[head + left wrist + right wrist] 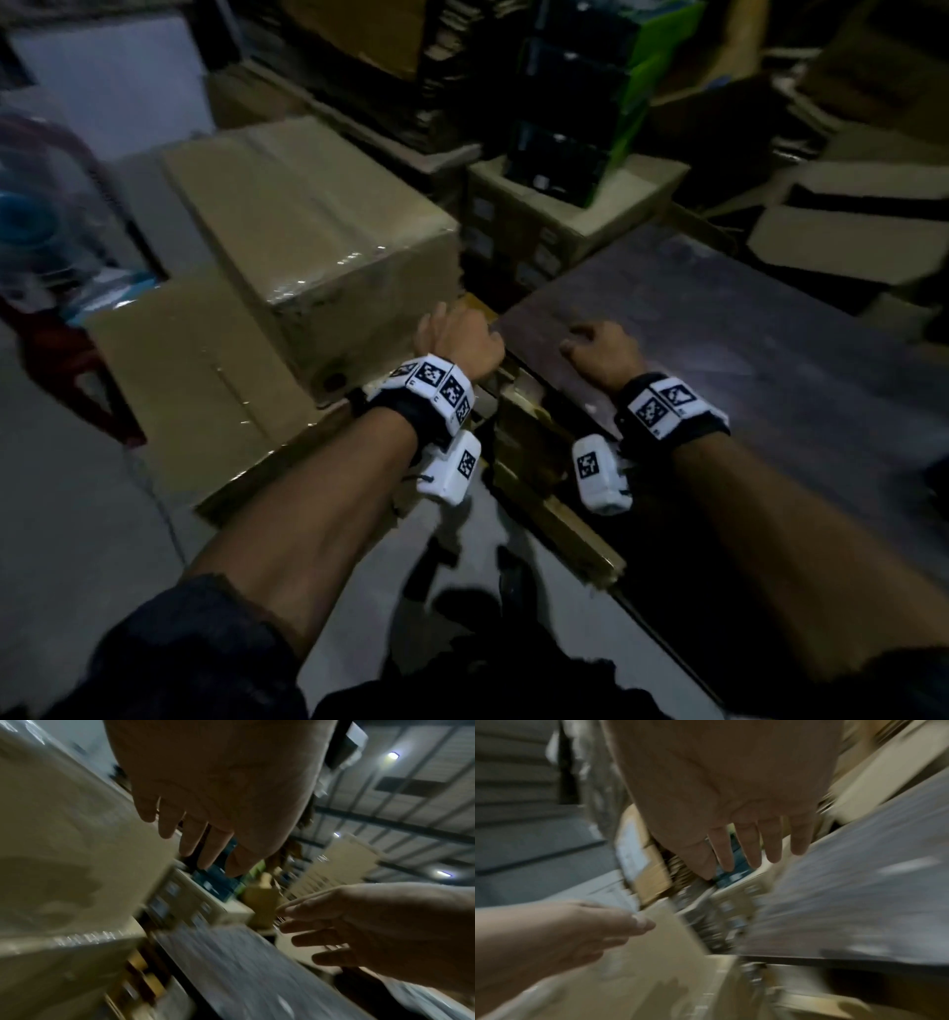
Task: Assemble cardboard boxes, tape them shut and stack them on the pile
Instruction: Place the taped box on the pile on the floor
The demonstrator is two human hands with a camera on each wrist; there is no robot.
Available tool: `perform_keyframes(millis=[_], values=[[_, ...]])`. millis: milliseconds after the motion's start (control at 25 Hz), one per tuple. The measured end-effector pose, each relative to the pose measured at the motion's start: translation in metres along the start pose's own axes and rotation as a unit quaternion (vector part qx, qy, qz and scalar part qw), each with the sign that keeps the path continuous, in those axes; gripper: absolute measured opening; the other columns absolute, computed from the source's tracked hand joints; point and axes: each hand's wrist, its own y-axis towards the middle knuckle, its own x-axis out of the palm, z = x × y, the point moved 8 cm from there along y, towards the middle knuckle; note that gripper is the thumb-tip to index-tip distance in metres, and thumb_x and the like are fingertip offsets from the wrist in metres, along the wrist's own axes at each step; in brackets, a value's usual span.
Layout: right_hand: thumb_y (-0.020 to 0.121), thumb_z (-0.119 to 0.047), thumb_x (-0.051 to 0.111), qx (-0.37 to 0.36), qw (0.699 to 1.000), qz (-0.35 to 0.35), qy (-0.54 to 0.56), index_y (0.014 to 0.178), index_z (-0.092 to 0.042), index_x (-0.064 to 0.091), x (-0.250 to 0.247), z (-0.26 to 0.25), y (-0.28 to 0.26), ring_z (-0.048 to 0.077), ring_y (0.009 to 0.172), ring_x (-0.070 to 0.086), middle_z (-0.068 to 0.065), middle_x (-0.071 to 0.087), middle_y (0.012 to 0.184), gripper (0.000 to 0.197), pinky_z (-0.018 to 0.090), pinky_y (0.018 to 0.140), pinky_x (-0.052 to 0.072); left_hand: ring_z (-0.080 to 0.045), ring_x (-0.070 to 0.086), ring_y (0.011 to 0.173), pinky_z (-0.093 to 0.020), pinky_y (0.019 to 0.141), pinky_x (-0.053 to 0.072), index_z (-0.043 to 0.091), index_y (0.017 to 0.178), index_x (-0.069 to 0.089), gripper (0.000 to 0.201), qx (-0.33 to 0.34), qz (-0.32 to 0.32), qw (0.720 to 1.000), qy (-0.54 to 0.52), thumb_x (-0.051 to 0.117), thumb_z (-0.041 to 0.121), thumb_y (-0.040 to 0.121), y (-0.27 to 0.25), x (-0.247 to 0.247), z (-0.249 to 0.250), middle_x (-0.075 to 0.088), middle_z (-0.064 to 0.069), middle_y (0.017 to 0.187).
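Note:
Two sealed cardboard boxes sit stacked at the left: the upper box (308, 221) (64, 841) has shiny clear tape along its seam, and the lower box (190, 380) juts out toward me. My left hand (459, 339) (205, 833) hovers empty beside the upper box's near right corner, fingers extended and relaxed. My right hand (603, 354) (757, 837) is over the near left corner of the dark table (744, 370) (859, 892), its fingers also straight and holding nothing. Both wrist views are motion-blurred.
Flat cardboard sheets (534, 442) stand in the gap between the boxes and the table. Behind are small labelled cartons (539, 241), black and green cartons (575, 103) and open boxes (847, 231) at the right. A red chair (77, 390) stands on the floor at left.

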Motion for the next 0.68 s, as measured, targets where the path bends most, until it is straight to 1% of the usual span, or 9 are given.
perform_keyframes(millis=[120,280,400,520,600,680], values=[[0.096,-0.027,0.059,0.067,0.997,0.040,0.007,0.141,-0.013,0.055,-0.021,0.084,-0.055,0.030,0.132,0.052,0.011,0.055,0.144,0.047,0.034,0.107,0.041,-0.031,0.048,0.121,-0.039,0.101,0.038,0.011,0.116,0.063,0.039,0.087,-0.017,0.996,0.031,0.042,0.035,0.094,-0.025,0.041,0.069,0.059,-0.010,0.127],[0.094,-0.026,0.058,0.168,0.980,0.102,0.018,0.140,-0.017,0.056,-0.064,0.196,-0.126,0.029,0.131,0.053,0.010,0.056,0.144,0.047,0.035,0.108,0.041,-0.028,0.052,0.114,-0.038,0.097,0.037,0.009,0.107,0.065,0.035,0.215,-0.031,0.973,0.081,0.043,0.032,0.093,-0.060,0.095,0.185,0.063,-0.009,0.119],[0.096,-0.025,0.057,0.232,0.962,0.144,0.025,0.142,-0.016,0.053,-0.104,0.275,-0.166,0.031,0.132,0.051,0.011,0.055,0.144,0.048,0.036,0.106,0.042,-0.026,0.052,0.115,-0.037,0.099,0.037,0.010,0.107,0.066,0.035,0.294,-0.031,0.949,0.111,0.044,0.031,0.091,-0.081,0.136,0.276,0.063,-0.008,0.119],[0.094,-0.024,0.056,0.273,0.944,0.183,0.030,0.140,-0.016,0.055,-0.151,0.349,-0.190,0.035,0.129,0.053,0.013,0.057,0.141,0.047,0.040,0.105,0.045,-0.026,0.054,0.112,-0.036,0.098,0.037,0.010,0.104,0.066,0.033,0.332,-0.021,0.936,0.113,0.044,0.030,0.091,-0.094,0.168,0.357,0.066,-0.008,0.114],[0.091,-0.024,0.056,0.288,0.934,0.209,0.025,0.133,-0.017,0.059,-0.194,0.402,-0.200,0.038,0.125,0.055,0.016,0.060,0.135,0.043,0.042,0.101,0.047,-0.027,0.056,0.109,-0.036,0.096,0.038,0.010,0.102,0.066,0.030,0.346,-0.026,0.932,0.101,0.045,0.028,0.091,-0.100,0.189,0.418,0.066,-0.009,0.111],[0.088,-0.023,0.056,0.304,0.928,0.216,0.018,0.124,-0.015,0.063,-0.224,0.446,-0.204,0.041,0.119,0.058,0.020,0.063,0.127,0.037,0.044,0.096,0.049,-0.027,0.057,0.107,-0.036,0.096,0.038,0.009,0.101,0.066,0.029,0.355,-0.033,0.929,0.101,0.045,0.027,0.090,-0.103,0.207,0.465,0.067,-0.010,0.110]])
